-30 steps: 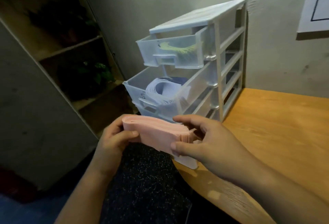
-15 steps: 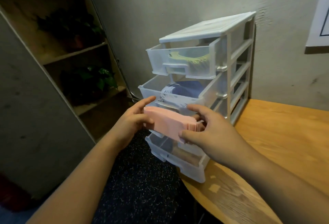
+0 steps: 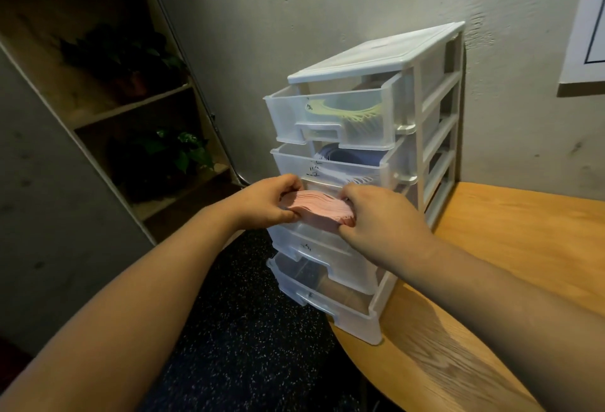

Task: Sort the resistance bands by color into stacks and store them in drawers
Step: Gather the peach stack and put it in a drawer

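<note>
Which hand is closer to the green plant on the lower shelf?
Left. The left hand holds the pink bands at the end nearest the plant; the right hand holds their other end, farther from it.

1. The drawer unit [image 3: 376, 58] had a frame of opaque white plastic, smooth, with a dull sheen on its lid.
2. Its top drawer [image 3: 288, 116], like those below it, was cloudy see-through plastic, glossy along the rims.
3. The stack of pink resistance bands [image 3: 319, 207] looked like thin rubbery sheet, matt and smooth, with the layered edges showing as fine ridges.
4. The yellow-green bands [image 3: 347, 107] and the blue bands [image 3: 353, 154] seemed to be the same matt material, seen through the plastic.
5. The table [image 3: 523, 248] was light wood with plain grain and a smooth satin finish.
6. The wall [image 3: 327, 2] was grey plaster, matt, rough and pitted.
7. The floor [image 3: 248, 329] was dark and matt, flecked with pale specks.
8. The shelf [image 3: 108, 110] looked like bare, matt wooden boards.
</note>
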